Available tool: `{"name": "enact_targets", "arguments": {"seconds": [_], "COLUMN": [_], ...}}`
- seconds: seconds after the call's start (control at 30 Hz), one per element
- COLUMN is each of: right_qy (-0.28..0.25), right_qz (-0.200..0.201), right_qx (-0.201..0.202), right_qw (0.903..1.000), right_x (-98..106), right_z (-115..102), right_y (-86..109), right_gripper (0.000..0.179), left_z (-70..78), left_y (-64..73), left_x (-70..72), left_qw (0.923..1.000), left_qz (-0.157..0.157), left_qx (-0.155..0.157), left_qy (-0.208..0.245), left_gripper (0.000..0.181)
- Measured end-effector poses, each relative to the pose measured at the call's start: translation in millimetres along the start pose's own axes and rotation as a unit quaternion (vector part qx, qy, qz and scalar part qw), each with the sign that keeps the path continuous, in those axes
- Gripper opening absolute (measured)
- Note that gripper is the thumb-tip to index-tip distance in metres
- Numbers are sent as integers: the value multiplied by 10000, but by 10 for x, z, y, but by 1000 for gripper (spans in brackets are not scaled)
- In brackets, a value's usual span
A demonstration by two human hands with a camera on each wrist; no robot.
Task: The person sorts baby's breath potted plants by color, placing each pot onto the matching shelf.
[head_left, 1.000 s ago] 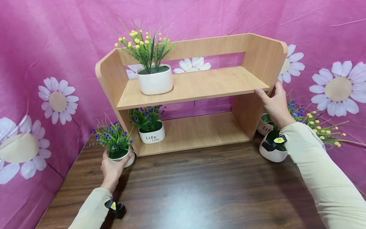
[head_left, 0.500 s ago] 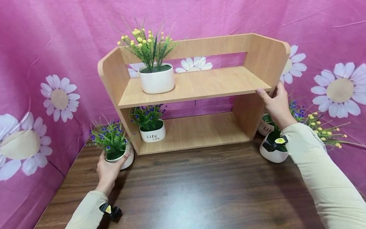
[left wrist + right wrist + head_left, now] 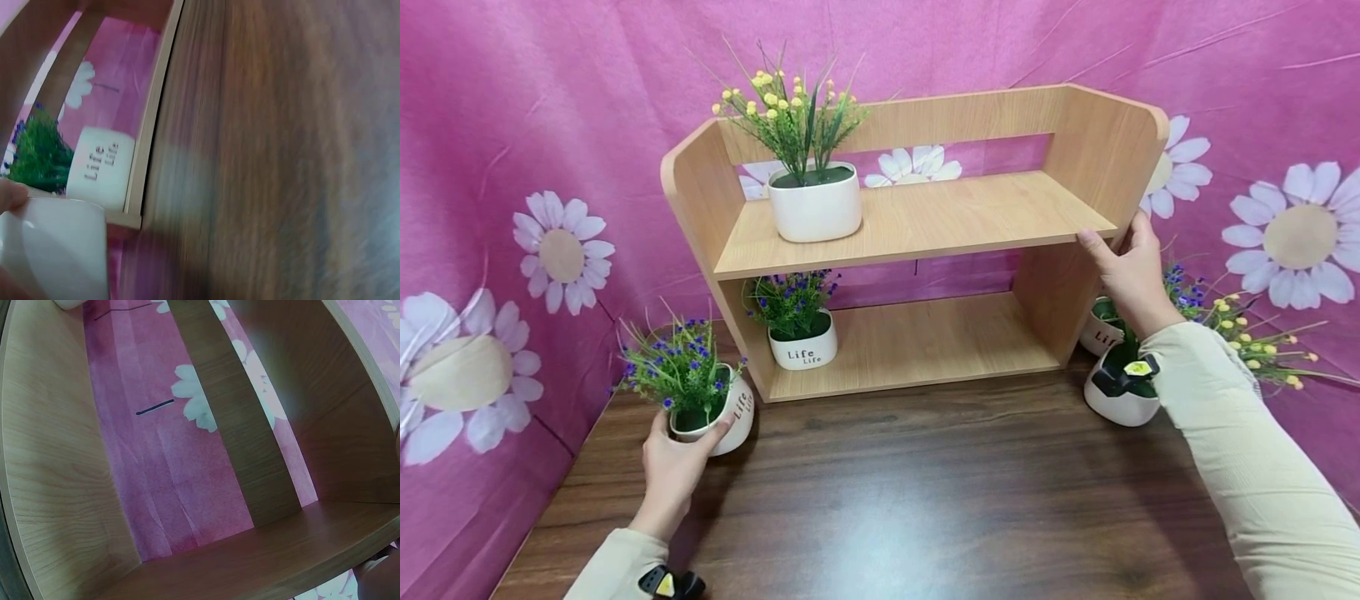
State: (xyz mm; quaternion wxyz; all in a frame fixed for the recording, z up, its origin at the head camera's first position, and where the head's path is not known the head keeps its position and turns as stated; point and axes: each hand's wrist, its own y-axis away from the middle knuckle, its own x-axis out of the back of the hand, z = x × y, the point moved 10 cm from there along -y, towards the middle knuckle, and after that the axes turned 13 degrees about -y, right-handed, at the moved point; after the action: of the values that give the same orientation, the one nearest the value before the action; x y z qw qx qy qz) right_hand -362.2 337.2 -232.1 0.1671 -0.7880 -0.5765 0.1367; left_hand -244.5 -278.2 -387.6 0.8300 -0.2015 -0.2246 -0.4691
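My left hand (image 3: 673, 467) grips a white pot (image 3: 741, 421) of blue-purple artificial flowers, tilted, left of the wooden shelf (image 3: 925, 242). In the left wrist view, this white pot (image 3: 56, 250) shows close up beside the shelf's end. With the thumb on the upper board's front edge and fingers around the side panel, my right hand (image 3: 1131, 271) holds the shelf's right side. A pot with yellow flowers (image 3: 816, 204) stands on the upper board at the left. Below it, a "Life" pot with purple flowers (image 3: 802, 342) sits on the lower board.
Right of the shelf stand two more white pots, one in front (image 3: 1120, 404) and one behind (image 3: 1097, 329), partly hidden by my right arm. Everything stands on a dark wood table (image 3: 880, 483). A pink cloth (image 3: 587, 83) with daisies hangs behind.
My left hand has drawn the purple-flower pot left and toward me, away from the shelf, and the pot has tilted. My right hand keeps its hold on the shelf.
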Motion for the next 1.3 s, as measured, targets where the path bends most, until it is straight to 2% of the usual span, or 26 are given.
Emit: {"name": "enact_targets", "arguments": {"seconds": [0.23,0.47,0.6,0.7,0.83,1.1,1.2,1.3], "right_qy": [96,122,46,89,139,79,102,129], "right_qz": [-1,0,14,20,21,-28,-25,-2], "right_qx": [8,5,44,42,19,13,12,26], "right_qw": [10000,9999,10000,9999,9999,10000,9999,9999], "right_x": [4,14,11,11,12,-6,-3,9], "right_z": [0,-6,-16,-9,-1,-8,-4,-3], "right_y": [2,1,-5,-4,-3,2,5,4], "right_gripper": [61,62,62,61,61,62,62,62], "left_z": [122,272,392,480,648,974,1081,1193], "left_y": [220,381,439,478,515,495,470,439], "left_x": [-70,-221,-353,-487,-692,-1146,-1326,-1523], "left_qw": [9993,9942,9902,9865,9788,9648,9573,9447], "left_qz": [-214,-570,-896,-1187,-1451,-1793,-1994,-2348], "left_qx": [-193,-646,-875,-1015,-1408,-1922,-2095,-2278], "left_qy": [249,637,618,490,318,-48,-6,214], "left_gripper": [72,69,68,70,70,76,81,84]}}
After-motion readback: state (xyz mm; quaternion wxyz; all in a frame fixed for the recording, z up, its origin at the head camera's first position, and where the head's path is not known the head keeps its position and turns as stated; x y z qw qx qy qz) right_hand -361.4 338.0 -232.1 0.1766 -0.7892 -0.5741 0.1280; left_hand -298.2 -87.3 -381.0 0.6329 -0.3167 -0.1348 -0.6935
